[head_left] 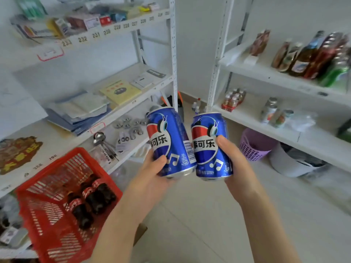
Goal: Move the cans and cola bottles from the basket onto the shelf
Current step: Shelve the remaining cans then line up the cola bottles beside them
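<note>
Both forearms reach up from the near edge, and each of my hands holds a blue cola can over the tiled floor. My left hand (152,168) wraps around the lower part of the left can (169,141), thumb pressed on its front; that can tilts a little to the left. My right hand (235,158) grips the right can (210,145) from the right side, thumb across its label, and this can stands nearly upright. Their lower edges sit just beside each other, perhaps touching.

At near left, the red basket (57,234) rests on the left rack and has three cola bottles (89,198) lying in it, dark with red labels.

On the far right, the white shelf (266,73) carries bottles and cans at its right end, with bare board to their left.
</note>
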